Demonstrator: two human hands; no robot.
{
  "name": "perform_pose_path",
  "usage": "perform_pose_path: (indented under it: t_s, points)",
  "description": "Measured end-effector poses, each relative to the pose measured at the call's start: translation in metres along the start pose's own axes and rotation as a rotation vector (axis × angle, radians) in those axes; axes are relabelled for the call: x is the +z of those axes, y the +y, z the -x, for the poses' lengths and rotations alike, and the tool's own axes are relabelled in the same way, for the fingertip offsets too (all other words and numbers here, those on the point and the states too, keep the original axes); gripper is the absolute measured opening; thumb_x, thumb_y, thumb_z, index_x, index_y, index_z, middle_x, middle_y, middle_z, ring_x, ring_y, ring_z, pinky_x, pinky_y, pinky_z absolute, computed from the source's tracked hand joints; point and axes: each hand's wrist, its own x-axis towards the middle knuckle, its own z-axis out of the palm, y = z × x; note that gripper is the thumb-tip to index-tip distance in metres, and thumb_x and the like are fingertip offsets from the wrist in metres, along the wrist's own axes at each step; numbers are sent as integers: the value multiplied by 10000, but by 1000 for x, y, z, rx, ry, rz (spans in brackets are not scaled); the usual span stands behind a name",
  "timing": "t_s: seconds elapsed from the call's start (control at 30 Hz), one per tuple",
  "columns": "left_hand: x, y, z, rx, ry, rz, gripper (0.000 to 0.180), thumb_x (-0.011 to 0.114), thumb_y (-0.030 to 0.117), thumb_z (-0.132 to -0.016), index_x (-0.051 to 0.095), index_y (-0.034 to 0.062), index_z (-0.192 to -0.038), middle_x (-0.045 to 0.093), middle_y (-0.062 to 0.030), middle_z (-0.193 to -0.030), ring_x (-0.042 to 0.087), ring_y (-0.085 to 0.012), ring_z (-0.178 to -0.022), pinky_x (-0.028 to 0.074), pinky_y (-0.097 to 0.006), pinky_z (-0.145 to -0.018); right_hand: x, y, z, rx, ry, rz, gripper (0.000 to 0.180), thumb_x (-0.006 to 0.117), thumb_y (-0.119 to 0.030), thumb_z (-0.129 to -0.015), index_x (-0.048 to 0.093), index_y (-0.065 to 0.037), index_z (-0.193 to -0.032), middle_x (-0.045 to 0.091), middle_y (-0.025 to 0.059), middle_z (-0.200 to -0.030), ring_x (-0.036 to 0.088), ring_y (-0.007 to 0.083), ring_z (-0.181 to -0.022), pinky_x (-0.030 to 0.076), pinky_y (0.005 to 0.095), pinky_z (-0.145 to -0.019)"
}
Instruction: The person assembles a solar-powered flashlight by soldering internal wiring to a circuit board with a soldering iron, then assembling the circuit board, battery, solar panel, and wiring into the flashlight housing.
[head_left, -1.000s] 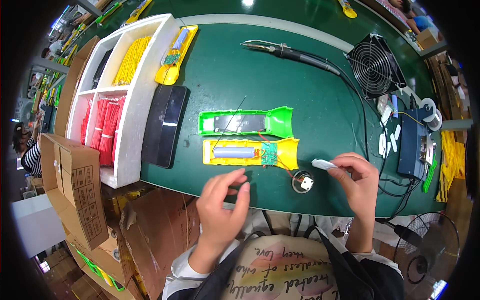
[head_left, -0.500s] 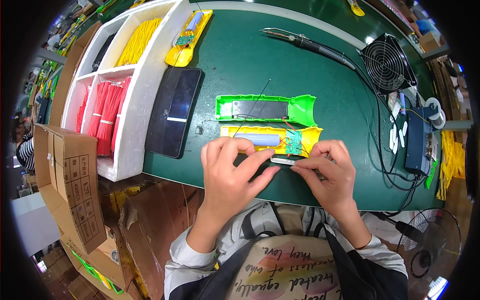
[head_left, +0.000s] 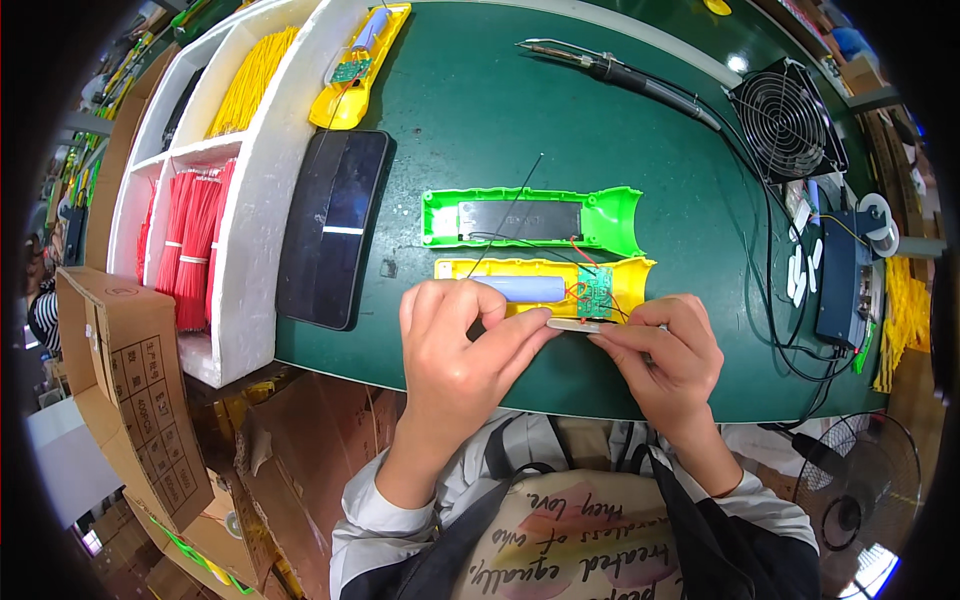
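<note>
Two hands meet at the near edge of the green table (head_left: 480, 110), and I see both pinching one small pale strip (head_left: 575, 325) between them. My left hand (head_left: 460, 345) grips its left end with thumb and fingers closed; the right hand (head_left: 665, 350) pinches the right end the same way. The strip sits just in front of the yellow shell (head_left: 635, 280), touching or nearly touching its near edge, can't quite tell which.

That yellow shell lies open like a little tray: there's a blue cell (head_left: 520, 289) lying lengthwise in it and a small green board (head_left: 595, 292) at its right end, with red wires running between them. Right behind it sits a green shell (head_left: 610, 215), also open, holding a dark flat panel (head_left: 520, 218). Thin black wires cross over both.

Over on the left, a white foam rack (head_left: 270, 200) has compartments: yellow wires (head_left: 250, 85) in a far one, red wires (head_left: 195, 245) in the near one. A black panel (head_left: 335, 225) lies flat beside the rack. Another yellow shell (head_left: 355, 70) rests against the rack's far end with a board in it.

A soldering iron (head_left: 620, 72) and a fan (head_left: 790, 125) sit at the far right.
</note>
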Motion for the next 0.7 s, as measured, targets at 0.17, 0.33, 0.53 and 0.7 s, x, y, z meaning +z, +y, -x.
perform_pose_path:
  t_s: [0.17,0.33,0.53,0.7]
  points:
    - [-2,2,1,33,-11,-83,220,804,168,-603,692,145,-791,441,29,-712,457,-174,-693,352,-360,-696,-2,2,-2,-101,29,99,248,814,-80,-549,687,-82,-762,562,18,-747,542,189,-663,390,312,-577]
    - [0,3,4,31,-5,-78,236,799,161,-610,699,143,-824,434,33,-703,459,-171,-685,361,-362,-709,-9,3,-2,-59,1,150,308,830,-80,-527,685,-76,-799,556,33,-758,539,197,-667,407,311,-563]
    - [1,3,6,27,-1,-84,243,798,157,-616,696,129,-836,433,27,-697,455,-166,-658,367,-351,-690,-5,4,2,-49,-3,119,295,825,-106,-558,685,-74,-815,557,27,-763,549,197,-661,406,318,-555]
    - [2,4,3,25,12,-98,252,801,156,-619,690,115,-841,429,16,-679,452,-169,-619,372,-337,-636,-8,2,-1,-22,-48,134,282,819,-99,-570,681,-67,-814,559,30,-773,550,197,-665,407,317,-561]
